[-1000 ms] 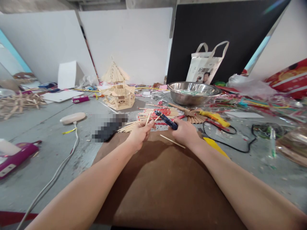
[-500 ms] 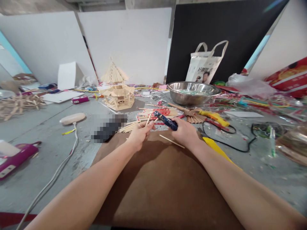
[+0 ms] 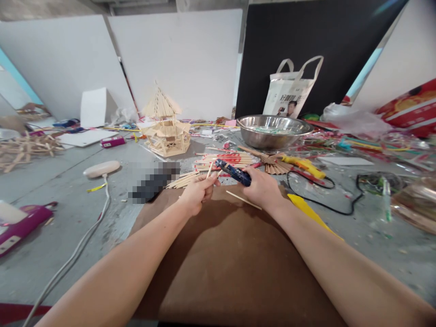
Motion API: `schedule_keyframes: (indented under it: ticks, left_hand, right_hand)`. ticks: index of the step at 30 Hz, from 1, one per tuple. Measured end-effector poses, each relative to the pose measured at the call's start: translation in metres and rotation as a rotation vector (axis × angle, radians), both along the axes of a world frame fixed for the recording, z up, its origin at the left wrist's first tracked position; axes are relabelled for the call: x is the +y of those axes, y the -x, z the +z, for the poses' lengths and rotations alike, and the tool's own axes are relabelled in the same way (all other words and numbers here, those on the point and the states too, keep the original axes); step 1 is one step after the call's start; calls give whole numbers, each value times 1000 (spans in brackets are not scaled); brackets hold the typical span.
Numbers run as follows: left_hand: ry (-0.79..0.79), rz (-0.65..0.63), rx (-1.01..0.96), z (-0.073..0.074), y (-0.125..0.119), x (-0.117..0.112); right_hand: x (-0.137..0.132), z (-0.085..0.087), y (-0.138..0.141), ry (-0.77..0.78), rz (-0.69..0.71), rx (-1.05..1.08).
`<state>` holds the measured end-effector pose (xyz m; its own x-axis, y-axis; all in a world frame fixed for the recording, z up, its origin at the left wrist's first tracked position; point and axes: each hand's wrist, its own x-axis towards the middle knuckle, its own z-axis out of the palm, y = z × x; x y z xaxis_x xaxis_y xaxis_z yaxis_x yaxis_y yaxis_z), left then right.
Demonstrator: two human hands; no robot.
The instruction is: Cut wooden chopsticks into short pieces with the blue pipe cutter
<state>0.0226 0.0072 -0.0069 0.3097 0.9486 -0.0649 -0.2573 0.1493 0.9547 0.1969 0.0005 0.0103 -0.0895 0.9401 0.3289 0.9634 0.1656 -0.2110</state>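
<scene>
My left hand (image 3: 196,194) pinches thin wooden sticks (image 3: 210,169) that point up and away from me. My right hand (image 3: 261,188) is closed round a dark blue glue gun (image 3: 233,172), whose nozzle points left toward the sticks' tips. Both hands hover over the far end of a brown board (image 3: 221,259). One loose stick (image 3: 243,200) lies on the board just below my right hand. A pile of wooden sticks (image 3: 218,162) lies on the table right behind the hands.
A stick-built pavilion model (image 3: 165,127) stands at the back centre, a steel bowl (image 3: 274,131) to its right. A yellow-handled tool (image 3: 303,166) and black cable (image 3: 327,206) lie right. A white cord (image 3: 78,252), pink devices (image 3: 20,225) and a stick frame (image 3: 25,147) lie left.
The glue gun's nozzle has edged slightly left and closer to the sticks in my left hand. Both hands otherwise stay in place.
</scene>
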Motion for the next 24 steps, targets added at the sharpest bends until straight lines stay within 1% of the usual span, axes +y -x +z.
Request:
schedule_keyframes:
  ticks: [7,15,20,24]
  left_hand:
    - [12,-16,-2,0,0,0]
    - [-41,12,-8,0,0,0]
    - [-39,12,-3,0,0,1]
    - [-38,10,2,1,0,1]
  right_hand:
    - [0,-2,-1,-12,19,-9]
    - [2,-4,-2,-17,10,10]
    - [0,-2,0,10,-4,22]
    - [0,0,0,2,6,25]
